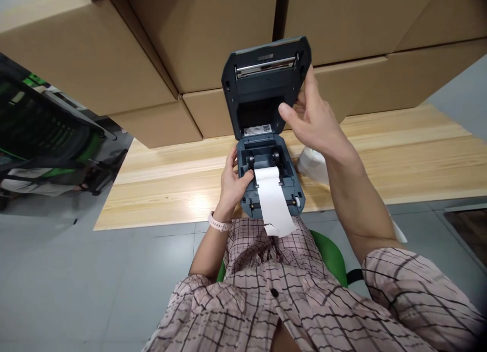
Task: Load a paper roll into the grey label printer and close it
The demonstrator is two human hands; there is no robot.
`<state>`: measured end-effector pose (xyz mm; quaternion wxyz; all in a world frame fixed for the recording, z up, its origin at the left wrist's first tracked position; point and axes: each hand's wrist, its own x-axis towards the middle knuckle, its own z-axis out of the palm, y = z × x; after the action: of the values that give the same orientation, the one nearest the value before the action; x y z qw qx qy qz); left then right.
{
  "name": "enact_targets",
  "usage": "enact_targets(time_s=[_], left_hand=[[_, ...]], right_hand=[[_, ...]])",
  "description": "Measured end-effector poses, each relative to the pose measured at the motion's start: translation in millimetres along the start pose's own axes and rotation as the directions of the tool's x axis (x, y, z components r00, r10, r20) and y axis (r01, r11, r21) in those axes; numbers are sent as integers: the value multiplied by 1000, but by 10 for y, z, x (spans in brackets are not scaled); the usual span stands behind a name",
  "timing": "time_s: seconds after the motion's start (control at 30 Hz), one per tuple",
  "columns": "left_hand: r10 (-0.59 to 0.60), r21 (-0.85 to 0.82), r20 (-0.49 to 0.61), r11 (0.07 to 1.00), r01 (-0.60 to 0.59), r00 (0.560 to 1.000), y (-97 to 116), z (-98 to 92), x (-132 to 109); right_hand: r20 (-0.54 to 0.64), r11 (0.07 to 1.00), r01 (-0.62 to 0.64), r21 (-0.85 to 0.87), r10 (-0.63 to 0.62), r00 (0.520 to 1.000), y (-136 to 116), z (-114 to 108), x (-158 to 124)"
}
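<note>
A dark grey label printer [266, 189] sits at the near edge of a wooden table [399, 154], its lid [262, 83] swung up and open. A strip of white label paper [273, 202] runs out of the roll bay and hangs over the front edge. My left hand [233, 182] grips the printer's left side, thumb inside the bay beside the paper. My right hand [314, 116] holds the right edge of the raised lid, fingers curled on it.
Large cardboard boxes [178, 53] are stacked on the table behind the printer. A white roll or bag [314, 164] lies right of the printer, partly behind my forearm. A dark rack with green parts [45, 134] stands at left over grey floor. A green seat [331, 255] is under me.
</note>
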<state>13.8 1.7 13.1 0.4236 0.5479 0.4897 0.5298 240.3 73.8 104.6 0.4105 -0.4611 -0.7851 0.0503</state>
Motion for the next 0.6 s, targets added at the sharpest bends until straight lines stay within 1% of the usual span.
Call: enact_targets(time_s=[0.1, 0.13, 0.17, 0.2, 0.27, 0.3, 0.33, 0.37, 0.47, 0.53, 0.6], left_hand=[[-4, 9, -2, 1000, 4, 1000, -27, 3, -10], [-8, 28, 0, 1000, 8, 1000, -37, 0, -13], [-11, 56, 2, 998, 11, 1000, -43, -5, -14], [-10, 91, 7, 996, 9, 1000, -44, -13, -10], [4, 165, 29, 986, -8, 1000, -31, -37, 7], [15, 199, 42, 980, -23, 999, -17, -52, 19], [29, 231, 55, 972, -41, 998, 2, -68, 32], [44, 261, 66, 964, -60, 997, 24, -82, 44], [78, 327, 96, 939, -105, 992, 83, -106, 61], [76, 340, 103, 934, -107, 992, 102, -104, 55], [70, 326, 97, 940, -98, 993, 100, -92, 42]], right_hand=[[-154, 985, -134, -104, 118, 981, -296, -8, -200], [-197, 982, -158, -106, 135, 971, -388, 9, -289], [-207, 983, -156, -92, 135, 969, -463, 35, -377], [-172, 989, -133, -67, 120, 978, -514, 66, -455], [10, 998, -60, 8, 59, 998, -543, 131, -550], [103, 998, -36, 45, 31, 994, -526, 154, -560], [161, 997, -27, 76, 15, 987, -493, 166, -547], [172, 995, -35, 98, 18, 985, -451, 165, -515], [83, 989, -83, 121, 73, 994, -324, 107, -370], [75, 987, -79, 139, 69, 995, -258, 73, -275], [82, 985, -53, 166, 39, 996, -195, 88, -185]])
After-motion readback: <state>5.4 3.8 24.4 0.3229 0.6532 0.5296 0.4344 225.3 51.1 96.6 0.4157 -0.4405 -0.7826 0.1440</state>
